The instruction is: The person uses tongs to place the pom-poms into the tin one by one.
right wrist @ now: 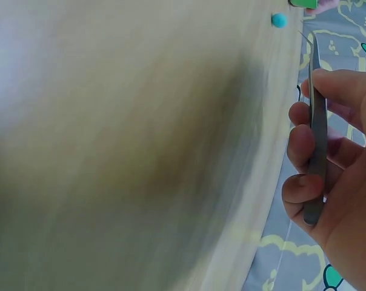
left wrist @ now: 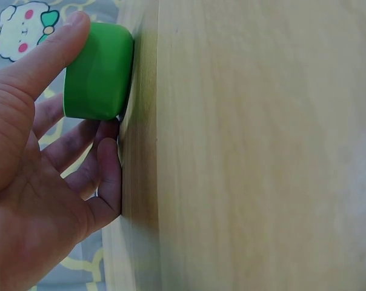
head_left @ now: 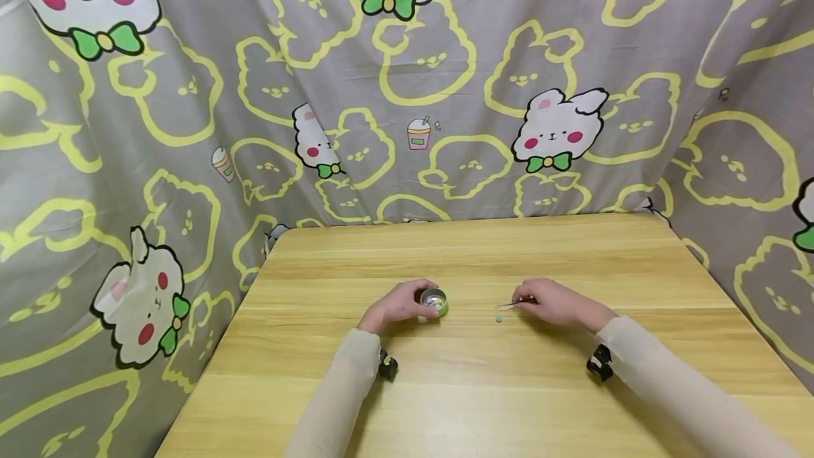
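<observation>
My left hand [head_left: 407, 301] grips a small round green tin [left wrist: 99, 73] between thumb and fingers, and the tin stands on the table. Small pale and coloured bits [head_left: 434, 300] show inside its open top in the head view. With my right hand [head_left: 552, 302] I hold a pair of metal tweezers [right wrist: 318, 133], their curved tips parted and pointing left toward the tin. A small turquoise bead [right wrist: 279, 20] lies on the wood just in front of the tweezer tips, apart from them.
The wooden table [head_left: 483, 401] spreads around both hands. A grey curtain [head_left: 407, 182] with cartoon animals hangs behind it and along both sides. Dark wrist devices sit under the left cuff [head_left: 388, 365] and right cuff [head_left: 600, 362].
</observation>
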